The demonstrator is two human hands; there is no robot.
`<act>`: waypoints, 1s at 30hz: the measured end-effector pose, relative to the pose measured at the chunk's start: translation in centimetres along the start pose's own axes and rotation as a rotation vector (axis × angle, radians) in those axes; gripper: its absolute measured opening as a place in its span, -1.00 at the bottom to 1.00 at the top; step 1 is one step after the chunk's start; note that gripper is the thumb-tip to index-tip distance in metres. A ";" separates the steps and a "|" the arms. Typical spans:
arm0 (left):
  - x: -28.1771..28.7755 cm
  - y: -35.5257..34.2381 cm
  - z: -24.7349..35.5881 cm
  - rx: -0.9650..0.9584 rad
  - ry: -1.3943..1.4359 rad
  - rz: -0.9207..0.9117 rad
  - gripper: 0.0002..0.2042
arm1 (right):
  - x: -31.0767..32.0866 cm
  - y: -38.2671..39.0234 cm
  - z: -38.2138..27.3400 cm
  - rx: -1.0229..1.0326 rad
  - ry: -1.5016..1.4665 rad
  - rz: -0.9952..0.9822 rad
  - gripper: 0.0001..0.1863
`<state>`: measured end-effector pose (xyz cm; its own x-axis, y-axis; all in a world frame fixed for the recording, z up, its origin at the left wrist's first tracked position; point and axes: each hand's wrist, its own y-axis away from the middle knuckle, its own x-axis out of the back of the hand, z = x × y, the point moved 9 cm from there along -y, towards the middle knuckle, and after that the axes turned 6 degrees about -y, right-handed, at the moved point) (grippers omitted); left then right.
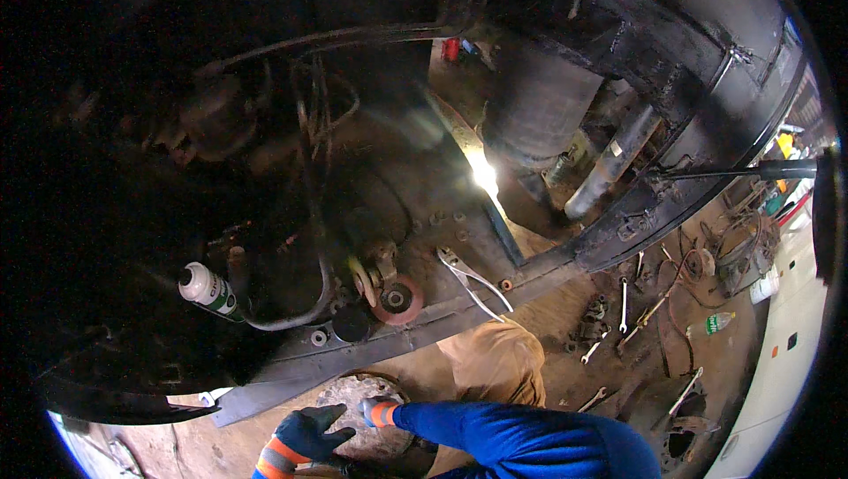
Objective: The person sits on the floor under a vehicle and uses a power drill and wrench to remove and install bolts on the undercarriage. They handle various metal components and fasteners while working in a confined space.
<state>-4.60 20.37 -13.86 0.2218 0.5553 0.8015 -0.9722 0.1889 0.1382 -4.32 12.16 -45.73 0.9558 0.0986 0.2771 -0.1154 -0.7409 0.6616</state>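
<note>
The left hand (311,429), in a dark glove with an orange-and-grey cuff, was open, thumb and fingers parted, at the left side of a round, worn metal part (347,388). That part lay low in view, below a dark metal ledge (424,320). The right hand (367,407) was over its face; whether it gripped anything could not be determined. Slip-joint pliers (477,286) and a reddish abrasive disc (408,309) lay on the ledge. Several wrenches (624,307) lay on the floor to the right.
</note>
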 end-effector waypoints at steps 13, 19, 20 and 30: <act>-0.6 3.4 0.3 -0.050 -0.080 0.020 -0.53 | -1.4 -3.1 2.0 0.143 0.185 0.106 -0.43; 2.8 3.4 -1.3 -0.076 -0.138 0.160 -0.58 | 0.8 -1.9 0.9 0.105 0.279 0.033 -0.34; 3.1 4.1 -1.9 0.025 -0.164 0.117 -0.58 | 1.0 -2.0 0.5 0.116 0.285 0.055 -0.34; 1.8 4.2 0.5 0.074 -0.126 -0.008 -0.53 | 1.0 -3.0 -1.1 0.185 0.290 0.189 -0.36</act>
<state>-8.31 21.73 -11.50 0.2234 0.4468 0.8663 -0.9743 0.1300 0.1842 -3.33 15.16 -46.65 0.8033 0.1123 0.5849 -0.2065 -0.8687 0.4503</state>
